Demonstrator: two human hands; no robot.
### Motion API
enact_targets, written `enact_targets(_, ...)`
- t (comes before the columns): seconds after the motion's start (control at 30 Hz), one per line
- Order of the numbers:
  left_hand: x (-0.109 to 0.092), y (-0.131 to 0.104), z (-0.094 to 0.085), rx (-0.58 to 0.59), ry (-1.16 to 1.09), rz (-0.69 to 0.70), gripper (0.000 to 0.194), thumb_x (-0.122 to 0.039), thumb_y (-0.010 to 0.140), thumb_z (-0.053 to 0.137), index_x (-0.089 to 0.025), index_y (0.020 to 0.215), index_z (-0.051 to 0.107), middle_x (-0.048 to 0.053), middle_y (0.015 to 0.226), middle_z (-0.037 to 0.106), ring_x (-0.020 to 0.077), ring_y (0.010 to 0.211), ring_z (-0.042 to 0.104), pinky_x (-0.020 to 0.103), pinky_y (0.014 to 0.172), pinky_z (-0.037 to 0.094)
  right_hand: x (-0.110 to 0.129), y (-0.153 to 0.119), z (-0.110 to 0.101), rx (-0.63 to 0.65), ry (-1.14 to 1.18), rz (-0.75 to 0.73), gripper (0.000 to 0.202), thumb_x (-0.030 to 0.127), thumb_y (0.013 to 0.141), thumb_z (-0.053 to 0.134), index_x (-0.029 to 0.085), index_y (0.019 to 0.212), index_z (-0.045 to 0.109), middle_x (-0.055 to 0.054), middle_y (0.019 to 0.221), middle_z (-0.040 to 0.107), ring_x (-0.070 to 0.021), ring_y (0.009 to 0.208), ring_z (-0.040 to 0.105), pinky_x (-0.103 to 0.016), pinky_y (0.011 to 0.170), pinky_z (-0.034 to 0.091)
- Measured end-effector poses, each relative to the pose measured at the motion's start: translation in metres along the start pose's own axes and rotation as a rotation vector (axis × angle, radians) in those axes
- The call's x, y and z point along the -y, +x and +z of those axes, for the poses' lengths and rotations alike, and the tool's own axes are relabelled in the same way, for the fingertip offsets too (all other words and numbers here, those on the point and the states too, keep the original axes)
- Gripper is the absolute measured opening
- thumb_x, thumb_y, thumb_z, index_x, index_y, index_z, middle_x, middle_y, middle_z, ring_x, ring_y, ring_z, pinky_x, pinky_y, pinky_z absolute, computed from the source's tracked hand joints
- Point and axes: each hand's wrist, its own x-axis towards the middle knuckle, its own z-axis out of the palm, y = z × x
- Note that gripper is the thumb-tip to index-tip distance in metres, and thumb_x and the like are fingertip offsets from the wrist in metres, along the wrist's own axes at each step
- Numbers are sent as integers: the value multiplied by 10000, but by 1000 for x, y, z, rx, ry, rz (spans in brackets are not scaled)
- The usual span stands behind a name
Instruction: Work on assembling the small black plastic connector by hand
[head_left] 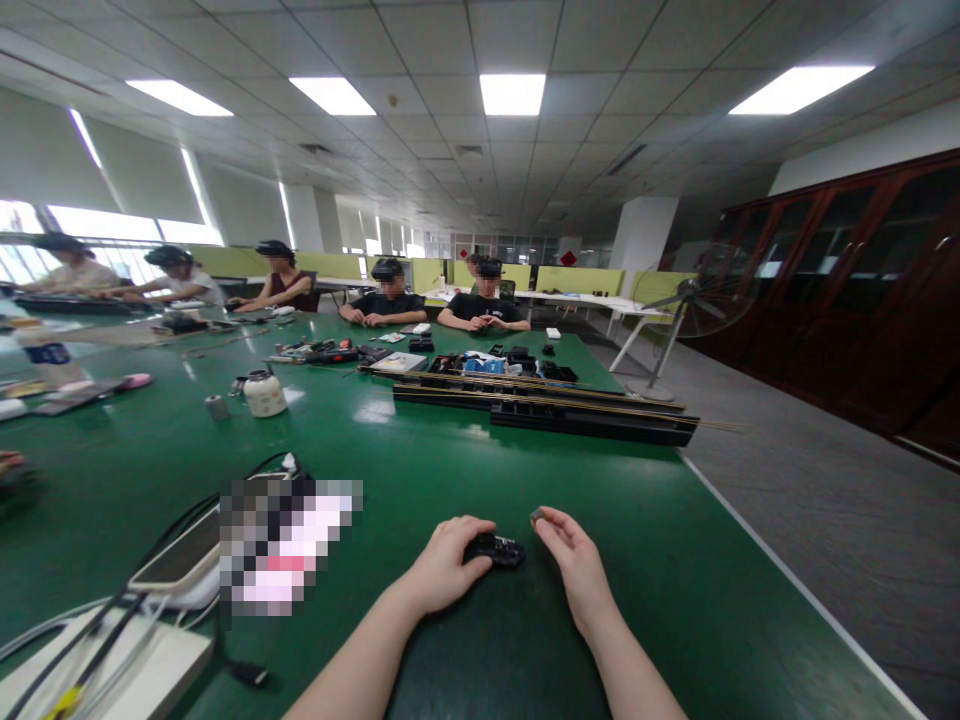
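Note:
A small black device (504,551) with an uneven, partly metallic top lies on the green table (360,640). My left hand (448,565) is closed round its left end, fingers over the far side and thumb on the near side. Just to the right, apart from the device, my right hand (574,565) pinches a small greyish piece (537,514) between thumb and fingertips. The piece is too small to identify.
Long black rails (592,425) with thin rods lie across the table ahead. A white jar (265,394), cables and a power bank (180,550) are on the left. Several people sit beyond. The table's right edge runs diagonally nearby.

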Motion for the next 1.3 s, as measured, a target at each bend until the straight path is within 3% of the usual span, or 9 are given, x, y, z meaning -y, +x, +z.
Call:
enact_targets(0.8, 1, 0, 0, -2, 6, -3, 401, -197, 757, 608, -235, 1154, 563, 48, 1131, 612, 237, 1072, 526, 371, 963, 369, -6, 2, -1, 19, -14, -36, 429, 445, 579, 753, 199, 915, 647, -68, 925, 720, -238, 947, 640, -389, 919, 447)
enact_targets(1.3, 0, 0, 0, -4, 3, 0, 401, -179, 753, 614, -230, 1147, 557, 50, 1118, 614, 228, 1066, 527, 375, 968, 371, 2, -7, 6, 165, -180, -111, 385, 430, 604, 731, 183, 893, 670, -85, 919, 720, -250, 905, 652, -418, 896, 471)
